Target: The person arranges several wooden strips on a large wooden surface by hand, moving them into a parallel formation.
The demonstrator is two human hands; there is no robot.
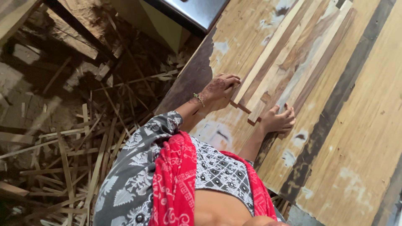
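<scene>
Left hand (220, 88) and right hand (278, 120) flat on wooden strips (284, 58) atop the bench (356, 138) — fingers spread, apparently gripping nothing, scraps (83, 146) on floor.

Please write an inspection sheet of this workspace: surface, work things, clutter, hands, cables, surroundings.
Surface: large plywood sheet, patchy with dark bands and pale stains.
Work things: wooden strips laid side by side on the sheet, ends toward the person.
Clutter: loose wood offcuts piled on the floor beside the sheet.
Hands: left hand and right hand both press at the strip ends, holding nothing.
Cables: nothing seen.
Surroundings: metal-topped object at the sheet's far edge.
</scene>
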